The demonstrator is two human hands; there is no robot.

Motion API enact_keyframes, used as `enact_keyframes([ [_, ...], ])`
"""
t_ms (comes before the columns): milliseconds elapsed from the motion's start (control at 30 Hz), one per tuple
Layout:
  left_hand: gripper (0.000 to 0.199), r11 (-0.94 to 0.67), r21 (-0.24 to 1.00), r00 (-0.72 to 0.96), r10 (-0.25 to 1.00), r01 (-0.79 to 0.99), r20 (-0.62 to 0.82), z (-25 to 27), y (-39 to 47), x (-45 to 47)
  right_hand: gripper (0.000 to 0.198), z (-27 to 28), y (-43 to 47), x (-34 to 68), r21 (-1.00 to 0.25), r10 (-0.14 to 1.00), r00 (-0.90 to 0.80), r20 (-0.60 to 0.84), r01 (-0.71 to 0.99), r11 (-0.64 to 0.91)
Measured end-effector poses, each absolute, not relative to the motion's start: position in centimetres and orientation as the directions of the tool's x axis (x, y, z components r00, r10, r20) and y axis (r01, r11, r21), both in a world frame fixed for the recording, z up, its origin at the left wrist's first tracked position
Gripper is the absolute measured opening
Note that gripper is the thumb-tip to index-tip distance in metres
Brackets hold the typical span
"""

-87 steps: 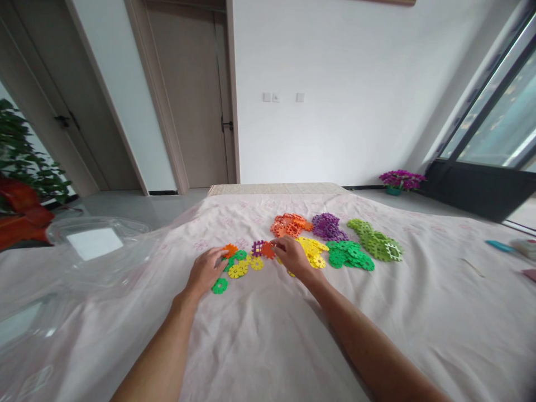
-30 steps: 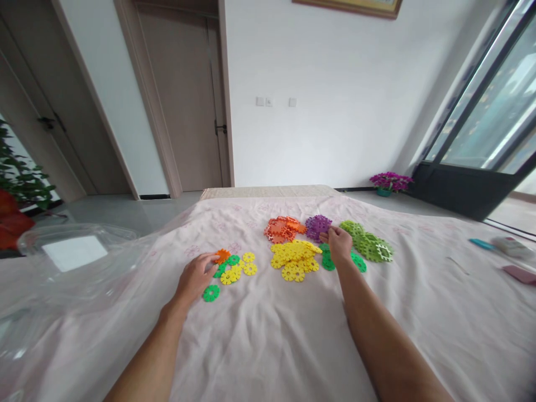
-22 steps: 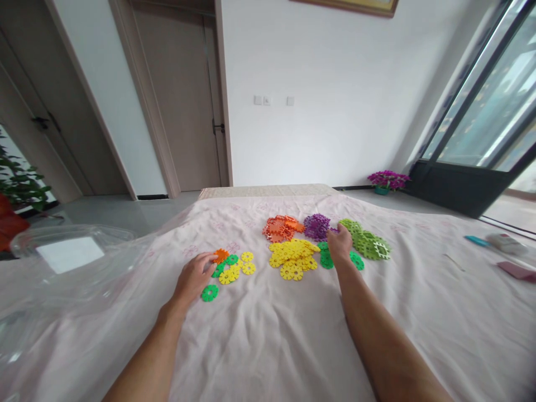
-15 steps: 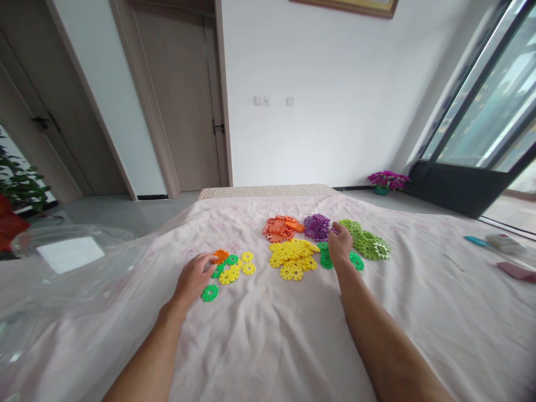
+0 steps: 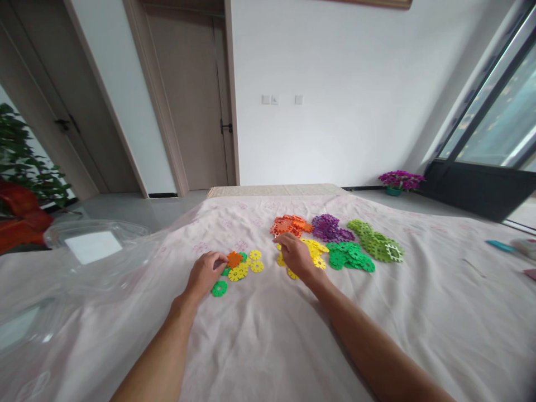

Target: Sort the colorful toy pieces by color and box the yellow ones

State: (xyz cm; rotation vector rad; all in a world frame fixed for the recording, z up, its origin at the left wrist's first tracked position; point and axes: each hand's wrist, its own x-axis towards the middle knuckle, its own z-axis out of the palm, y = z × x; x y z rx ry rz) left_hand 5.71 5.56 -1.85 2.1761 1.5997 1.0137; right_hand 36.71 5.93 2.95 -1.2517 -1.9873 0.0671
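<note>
My left hand [image 5: 206, 272] pinches an orange toothed disc [image 5: 234, 259] between thumb and fingertips, at the edge of a small mixed group. Beside it lie yellow notched discs [image 5: 238, 272] and a separate green disc [image 5: 219, 288]. Over the yellow pile [image 5: 317, 249] reaches my right hand [image 5: 296, 255], fingers loosely apart and pointing left. No piece shows in it, and it covers part of the pile. Behind sit an orange-red pile [image 5: 288, 224] and a purple pile [image 5: 329, 228]. Further right are a green pile [image 5: 349, 255] and a light-green pile [image 5: 379, 244].
Clear plastic containers [image 5: 138, 245] with white labels stand at the left. A pinkish cloth [image 5: 268, 346] with wrinkles covers the surface. On the right edge lie a blue item [image 5: 500, 245] and a thin stick [image 5: 474, 268].
My right hand has moved left from beside the purple and green piles to over the yellow one. The orange disc has shifted slightly right at my left fingertips. The view has turned a little left.
</note>
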Motion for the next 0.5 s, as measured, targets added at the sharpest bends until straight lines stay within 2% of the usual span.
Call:
enact_keyframes([
  [133,0.007,-0.420,0.568,0.211,0.893,0.708,0.397,-1.1,5.1,6.3,0.036,2.7,4.1,32.9,-0.321,0.732,-0.453,0.509,0.689,0.650],
  [233,0.008,-0.443,0.616,0.199,0.883,0.652,0.424,-0.8,4.9,6.8,0.036,2.3,3.7,31.4,-0.267,0.704,-0.544,0.456,0.671,0.692],
  [300,0.012,-0.417,0.691,0.161,0.900,0.590,0.405,-0.7,4.7,7.1,0.035,2.1,3.7,31.0,-0.250,0.690,-0.576,0.440,0.659,0.709],
  [400,0.023,-0.344,0.807,0.147,0.938,0.480,0.313,-0.4,4.3,7.8,0.022,1.8,3.8,31.0,-0.234,0.678,-0.581,0.449,0.656,0.717],
  [500,0.031,-0.318,0.850,0.183,0.947,0.420,0.263,0.0,4.0,8.3,0.022,2.0,3.8,31.3,-0.254,0.703,-0.518,0.487,0.686,0.682],
])
